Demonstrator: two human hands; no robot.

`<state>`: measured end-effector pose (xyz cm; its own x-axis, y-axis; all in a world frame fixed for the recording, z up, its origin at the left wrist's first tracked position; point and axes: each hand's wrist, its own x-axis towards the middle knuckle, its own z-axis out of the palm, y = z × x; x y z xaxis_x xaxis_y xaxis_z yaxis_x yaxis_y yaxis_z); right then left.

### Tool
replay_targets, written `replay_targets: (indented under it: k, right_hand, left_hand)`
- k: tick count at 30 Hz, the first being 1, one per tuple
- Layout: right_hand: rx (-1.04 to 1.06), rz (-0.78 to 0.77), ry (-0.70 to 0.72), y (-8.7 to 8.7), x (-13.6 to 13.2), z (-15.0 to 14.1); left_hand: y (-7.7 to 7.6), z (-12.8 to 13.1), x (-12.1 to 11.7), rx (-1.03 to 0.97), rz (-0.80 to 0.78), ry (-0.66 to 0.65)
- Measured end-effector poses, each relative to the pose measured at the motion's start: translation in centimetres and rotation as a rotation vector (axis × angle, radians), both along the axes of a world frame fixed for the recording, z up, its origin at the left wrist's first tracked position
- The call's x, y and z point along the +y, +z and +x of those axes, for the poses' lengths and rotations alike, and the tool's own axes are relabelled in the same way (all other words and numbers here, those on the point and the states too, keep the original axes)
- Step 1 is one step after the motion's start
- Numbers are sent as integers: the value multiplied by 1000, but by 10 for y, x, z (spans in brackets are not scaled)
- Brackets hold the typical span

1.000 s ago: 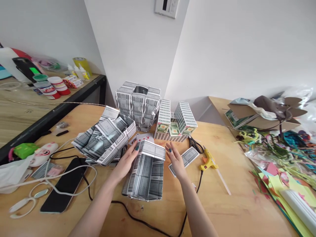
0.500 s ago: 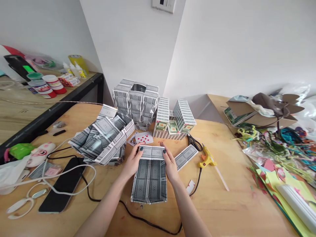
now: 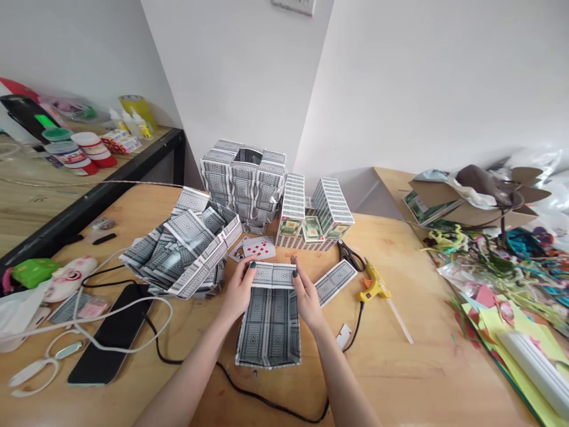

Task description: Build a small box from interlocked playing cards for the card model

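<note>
Head cam: L hand (image 3: pixel 240 290) & R hand (image 3: pixel 307 292) nearly closed, pinching opp. ends of card strip (image 3: pixel 273 275); thumbs in front, other fingers mostly hidden behind. Strip's at far end of open card box (image 3: pixel 269 329), mid-table (image 3: pixel 427 379), nr person; can't tell if joined. Left end of 2nd strip (image 3: pixel 336 281) partly hidden by R hand. Wall plate (image 3: pixel 296 6) cut off at top. White cable (image 3: pixel 172 312) crosses phone (image 3: pixel 106 338), part. covering it.
</note>
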<state>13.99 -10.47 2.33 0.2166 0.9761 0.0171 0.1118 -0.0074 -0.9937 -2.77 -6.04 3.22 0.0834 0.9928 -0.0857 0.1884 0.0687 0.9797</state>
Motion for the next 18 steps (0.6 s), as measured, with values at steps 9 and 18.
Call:
replay_targets:
  k: [9, 18]
  right_hand:
    - [-401, -107, -359, 22, -14, -20]
    - [-232, -128, -434, 31, -11, -27]
  left_hand:
    - [-2, 0, 0, -39, -25, -8]
    - [1, 2, -2, -69, -50, 8]
